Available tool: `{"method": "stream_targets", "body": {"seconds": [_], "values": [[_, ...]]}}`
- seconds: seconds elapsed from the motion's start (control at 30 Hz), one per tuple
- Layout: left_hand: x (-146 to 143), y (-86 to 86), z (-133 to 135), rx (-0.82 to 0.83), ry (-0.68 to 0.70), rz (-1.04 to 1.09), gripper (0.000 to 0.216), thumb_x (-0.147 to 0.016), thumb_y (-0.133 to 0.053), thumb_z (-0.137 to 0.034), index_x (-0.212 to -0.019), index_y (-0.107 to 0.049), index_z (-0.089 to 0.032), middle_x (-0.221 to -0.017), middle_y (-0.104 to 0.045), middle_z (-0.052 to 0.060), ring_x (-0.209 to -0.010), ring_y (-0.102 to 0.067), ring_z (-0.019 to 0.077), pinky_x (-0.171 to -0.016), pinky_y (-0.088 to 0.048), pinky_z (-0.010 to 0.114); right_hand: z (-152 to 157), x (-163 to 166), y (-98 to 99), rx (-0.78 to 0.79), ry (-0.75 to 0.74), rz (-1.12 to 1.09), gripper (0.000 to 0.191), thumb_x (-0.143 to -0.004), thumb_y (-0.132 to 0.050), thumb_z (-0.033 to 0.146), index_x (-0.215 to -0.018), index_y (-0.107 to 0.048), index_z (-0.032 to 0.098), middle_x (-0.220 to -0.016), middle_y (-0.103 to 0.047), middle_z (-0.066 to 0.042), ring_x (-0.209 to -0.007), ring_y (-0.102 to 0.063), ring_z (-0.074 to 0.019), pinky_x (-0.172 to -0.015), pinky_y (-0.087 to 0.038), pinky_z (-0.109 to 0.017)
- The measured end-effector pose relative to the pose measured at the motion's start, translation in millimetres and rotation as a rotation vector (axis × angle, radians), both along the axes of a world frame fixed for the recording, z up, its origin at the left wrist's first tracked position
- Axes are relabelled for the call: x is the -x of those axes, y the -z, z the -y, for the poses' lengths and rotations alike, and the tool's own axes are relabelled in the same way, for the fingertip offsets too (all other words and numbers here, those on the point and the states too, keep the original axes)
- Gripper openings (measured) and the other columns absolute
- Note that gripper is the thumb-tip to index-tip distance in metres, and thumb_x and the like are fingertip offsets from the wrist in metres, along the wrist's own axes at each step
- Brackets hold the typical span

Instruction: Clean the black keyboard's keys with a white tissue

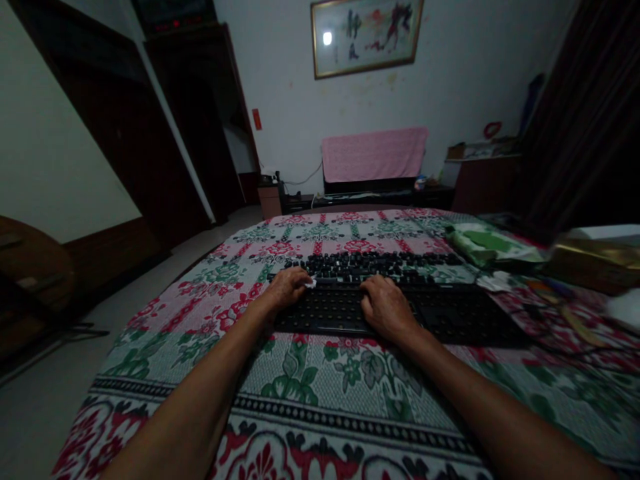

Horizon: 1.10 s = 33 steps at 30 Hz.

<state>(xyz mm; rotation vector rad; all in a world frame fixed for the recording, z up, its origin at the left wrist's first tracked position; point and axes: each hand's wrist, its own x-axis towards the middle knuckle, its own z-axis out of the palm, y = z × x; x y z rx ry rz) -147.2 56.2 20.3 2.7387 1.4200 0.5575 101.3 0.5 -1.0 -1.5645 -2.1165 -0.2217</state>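
Left hand (289,287) at the far edge of the keyboard (325,313), fingers pinched on a small white tissue (311,283)! Over to the right hand (387,305): it's down on the middle of the board, fingers curled, and whether anything sits beneath them I cannot tell. The black keyboard lies flat on the flowered tablecloth (295,373), long side toward the person, rows of little dots showing across it. Just beyond it, a whole crowd of loose black keys (360,262), strung out in a wide band! Off to the right, a green and white packet (493,245), with a crumpled tissue wad (495,282) near it and a golden box (595,263) farther over. Against the back wall hangs a pink towel (375,155), below a framed picture (367,37).
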Motion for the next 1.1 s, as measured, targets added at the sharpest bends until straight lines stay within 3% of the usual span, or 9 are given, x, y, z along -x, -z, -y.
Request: {"method": "stream_targets", "body": {"seconds": [0.13,0.3,0.53,0.87,1.1], "values": [[-1,-2.4,-1,0.015,-0.045,-0.048,0.041,-0.071,-0.049,-0.007,-0.109,-0.06,-0.018,-0.095,-0.061,0.005,-0.089,-0.056,0.0172,-0.082,-0.044,0.03,1,0,-0.9,0.003,0.008,0.0,0.022,-0.079,-0.044,0.015,-0.094,-0.061,0.015,-0.093,-0.056,-0.008,-0.09,-0.047,-0.019,-0.081,-0.035,-0.028],[-8,-2.6,1,0.005,-0.075,-0.109,0.027,-0.079,-0.043,-0.013,-0.094,-0.064,-0.018,-0.089,-0.057,0.006,-0.082,-0.053,0.0159,-0.076,-0.043,0.027,1,1,-1.4,0.004,0.008,0.01,0.023,-0.079,-0.044,0.015,-0.094,-0.061,0.015,-0.094,-0.057,-0.009,-0.09,-0.047,-0.0193,-0.081,-0.036,-0.028],[-26,1.5,3,-0.022,-0.009,-0.157,0.028,-0.082,-0.036,-0.013,-0.09,-0.063,-0.016,-0.087,-0.054,0.007,-0.079,-0.049,0.0156,-0.071,-0.041,0.026,1,1,-2.6,0.01,0.014,0.013,0.023,-0.079,-0.044,0.014,-0.095,-0.061,0.015,-0.095,-0.057,-0.009,-0.09,-0.047,-0.0192,-0.081,-0.036,-0.028],[-40,12.1,6,-0.087,0.082,-0.071,0.03,-0.083,-0.038,-0.013,-0.101,-0.062,-0.018,-0.098,-0.054,0.007,-0.09,-0.048,0.0167,-0.082,-0.042,0.029,2,2,-2.3,0.016,0.021,0.016,0.021,-0.08,-0.045,0.016,-0.093,-0.061,0.016,-0.094,-0.057,-0.008,-0.09,-0.047,-0.0191,-0.082,-0.036,-0.028],[-37,-2.1,3,-0.01,-0.026,-0.226,0.029,-0.081,-0.037,-0.012,-0.088,-0.065,-0.017,-0.089,-0.054,0.008,-0.08,-0.05,0.0173,-0.068,-0.041,0.027,2,2,-2.7,0.026,0.023,0.014,0.023,-0.079,-0.045,0.015,-0.095,-0.061,0.016,-0.095,-0.056,-0.009,-0.091,-0.047,-0.0195,-0.082,-0.036,-0.028]]}}
